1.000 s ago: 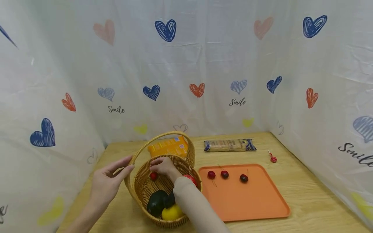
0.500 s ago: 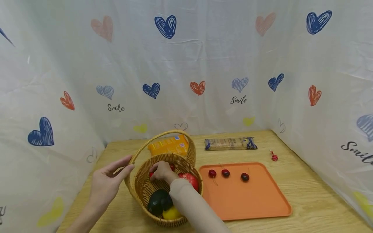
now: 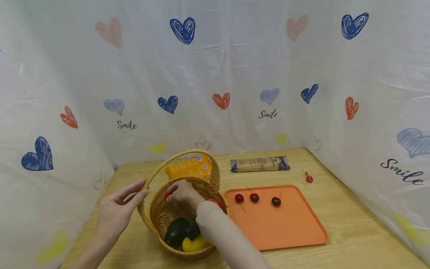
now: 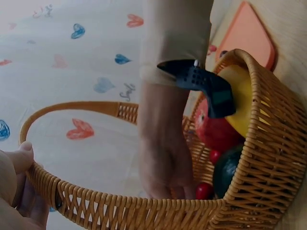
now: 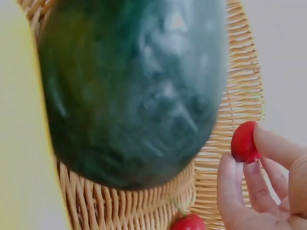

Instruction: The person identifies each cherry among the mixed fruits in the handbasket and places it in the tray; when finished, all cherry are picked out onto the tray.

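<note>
While the left hand (image 3: 114,215) reached up from the near left side, its thumb and fingers pinched the handle (image 3: 193,151) of the wicker basket (image 3: 188,256). The thumb was on the near side, with a small gap of air between it and the pointing finger further back. The right arm, in a pale sleeve (image 3: 228,233), leaned in over the basket's right rim. Its hand (image 3: 183,191) was inside, bent down close to the far left wall. The thumb and fingertips were squeezed on a small red cherry (image 5: 245,142), up off the basket floor. I cannot tell if the cherry touched the wall. Near that hand sat a dark green avocado (image 3: 176,232) and a yellow fruit (image 3: 195,244). Three more cherries (image 3: 254,197) lay on the orange tray (image 3: 285,228), just right of the basket.
</note>
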The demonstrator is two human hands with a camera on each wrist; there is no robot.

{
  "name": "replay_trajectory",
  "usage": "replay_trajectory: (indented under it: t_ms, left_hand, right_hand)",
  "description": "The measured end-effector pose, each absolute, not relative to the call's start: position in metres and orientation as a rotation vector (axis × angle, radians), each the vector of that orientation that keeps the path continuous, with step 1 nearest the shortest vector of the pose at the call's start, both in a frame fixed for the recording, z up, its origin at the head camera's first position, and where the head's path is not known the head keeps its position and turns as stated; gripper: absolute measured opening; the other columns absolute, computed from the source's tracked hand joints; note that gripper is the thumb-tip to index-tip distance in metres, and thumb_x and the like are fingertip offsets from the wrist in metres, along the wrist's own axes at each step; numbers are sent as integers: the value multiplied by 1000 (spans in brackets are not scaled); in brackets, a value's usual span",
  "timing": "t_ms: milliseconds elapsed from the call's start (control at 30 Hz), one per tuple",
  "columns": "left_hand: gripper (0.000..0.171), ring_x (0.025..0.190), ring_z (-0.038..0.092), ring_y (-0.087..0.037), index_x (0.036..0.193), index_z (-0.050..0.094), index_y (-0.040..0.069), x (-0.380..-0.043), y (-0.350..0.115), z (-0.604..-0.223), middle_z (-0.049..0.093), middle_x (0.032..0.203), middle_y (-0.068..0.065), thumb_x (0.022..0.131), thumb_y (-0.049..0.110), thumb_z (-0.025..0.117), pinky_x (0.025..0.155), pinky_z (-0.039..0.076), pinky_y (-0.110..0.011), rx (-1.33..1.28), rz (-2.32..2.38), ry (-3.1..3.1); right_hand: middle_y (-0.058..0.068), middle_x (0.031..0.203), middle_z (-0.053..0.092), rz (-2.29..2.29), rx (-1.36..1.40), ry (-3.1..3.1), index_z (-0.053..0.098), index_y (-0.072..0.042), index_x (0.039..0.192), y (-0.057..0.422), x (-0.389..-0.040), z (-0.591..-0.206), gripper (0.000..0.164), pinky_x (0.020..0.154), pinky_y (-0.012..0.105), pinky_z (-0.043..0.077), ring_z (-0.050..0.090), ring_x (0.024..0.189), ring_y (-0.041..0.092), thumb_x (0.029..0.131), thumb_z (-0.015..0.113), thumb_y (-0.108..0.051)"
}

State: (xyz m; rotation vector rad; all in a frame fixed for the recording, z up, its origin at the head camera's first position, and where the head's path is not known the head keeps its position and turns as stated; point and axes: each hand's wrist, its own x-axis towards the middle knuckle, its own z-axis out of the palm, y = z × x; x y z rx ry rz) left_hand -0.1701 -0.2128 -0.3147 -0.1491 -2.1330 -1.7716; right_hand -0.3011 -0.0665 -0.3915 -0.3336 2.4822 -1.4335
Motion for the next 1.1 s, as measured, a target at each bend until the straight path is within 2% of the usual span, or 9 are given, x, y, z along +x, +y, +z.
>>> replay_trajectory:
  t_ms: [233,500,600,800,933,1100]
  left_hand:
    - [36,95,63,1,119,65,-2,-171,-221,-315,69,102,13,86,12,71,78,51,-12,-146,-1692,-2150]
    - [35,91,65,-2,118,65,-2,-171,-229,-311,69,104,14,86,11,71,78,51,-12,-152,-1723,-2122]
    - [36,91,65,-1,117,65,-2,-169,-230,-312,69,102,14,85,12,72,77,51,-12,-128,-1709,-2120]
    - [38,94,63,2,119,65,0,-171,-224,-314,69,103,14,86,18,71,79,50,-12,-117,-1568,-2188]
    - [38,98,61,3,119,66,1,-177,-218,-309,68,106,11,88,23,70,81,50,-13,-171,-1487,-2217]
    - [38,102,59,2,120,66,4,-183,-212,-302,68,110,5,89,25,68,82,50,-14,-254,-1458,-2236]
  right_hand:
    - [1,82,63,-1617,-455,2215,73,-5,92,-62,-295,-376,15,78,39,57,63,74,17,79,75,-1]
    - [-1,89,64,-1588,-577,2129,72,-10,100,-48,-286,-365,18,85,41,54,63,78,14,82,74,-5]
    - [-2,92,64,-1567,-612,2113,72,-11,101,-43,-284,-364,19,86,40,54,63,81,13,82,73,-7]
    - [-4,98,63,-1531,-653,2135,72,-15,103,-17,-285,-363,19,79,32,54,60,86,13,84,73,-12]
    - [-2,100,64,-1549,-690,2129,70,-13,109,2,-287,-361,23,78,30,54,60,89,14,86,71,-13]
    - [5,101,65,-1621,-691,2065,68,-8,114,23,-289,-357,27,84,39,54,62,92,20,87,69,-10]
